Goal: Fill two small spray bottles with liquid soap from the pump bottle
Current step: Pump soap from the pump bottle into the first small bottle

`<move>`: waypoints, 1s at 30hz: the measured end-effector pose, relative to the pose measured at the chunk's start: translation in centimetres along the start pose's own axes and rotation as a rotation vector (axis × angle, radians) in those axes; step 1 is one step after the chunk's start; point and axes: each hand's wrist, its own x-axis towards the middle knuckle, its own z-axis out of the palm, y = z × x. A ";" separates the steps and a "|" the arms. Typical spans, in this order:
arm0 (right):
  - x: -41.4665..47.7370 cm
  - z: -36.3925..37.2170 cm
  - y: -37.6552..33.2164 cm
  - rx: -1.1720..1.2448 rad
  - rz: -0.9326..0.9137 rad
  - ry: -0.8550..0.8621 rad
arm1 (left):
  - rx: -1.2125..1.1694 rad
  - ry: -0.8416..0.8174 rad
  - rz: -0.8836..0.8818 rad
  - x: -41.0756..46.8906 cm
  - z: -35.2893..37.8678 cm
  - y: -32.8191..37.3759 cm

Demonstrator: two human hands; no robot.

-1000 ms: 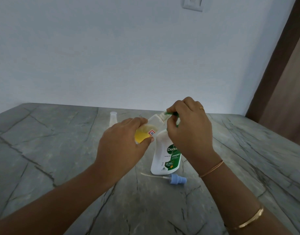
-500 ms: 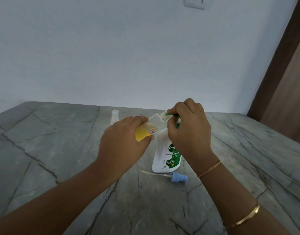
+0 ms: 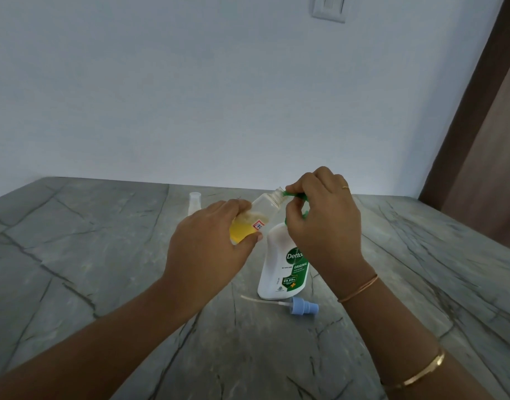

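the grey veined table (image 3: 75,255) runs back to a pale wall (image 3: 190,96) with a switch plate (image 3: 329,8); a brown door frame (image 3: 479,125) stands at the right. near the table's middle the white pump bottle (image 3: 279,264) stands upright, the right hand (image 3: 326,223) closed over its green pump (image 3: 294,194). the left hand (image 3: 210,249) grips a small spray bottle (image 3: 256,217), tilted, part full of yellow soap, its mouth at the spout. press slowly and keep the mouth under the nozzle. a blue spray cap (image 3: 301,306) lies towards the near edge; a second small bottle (image 3: 194,202) stands farther back.
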 end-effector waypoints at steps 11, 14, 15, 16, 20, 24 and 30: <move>0.4 -0.5 0.0 -0.007 -0.010 -0.067 | 0.015 0.011 0.021 -0.1 0.3 -0.2; 0.8 -0.8 0.1 -0.014 -0.042 -0.086 | 0.004 0.010 0.019 0.0 0.2 -0.2; 0.8 -0.8 0.1 -0.020 -0.048 -0.085 | 0.004 0.014 0.019 0.0 0.2 -0.1; 0.7 -0.7 0.1 -0.023 -0.047 -0.081 | 0.004 0.014 0.020 0.0 0.2 -0.1; 0.2 0.0 0.0 -0.020 -0.028 -0.014 | -0.008 0.009 0.015 -0.1 0.3 -0.1; -0.6 0.6 -0.3 -0.033 -0.024 0.015 | 0.012 0.001 0.016 0.0 0.3 -0.3; -0.2 -0.1 -0.4 -0.038 -0.029 -0.008 | 0.017 0.011 0.022 -0.1 0.2 -0.2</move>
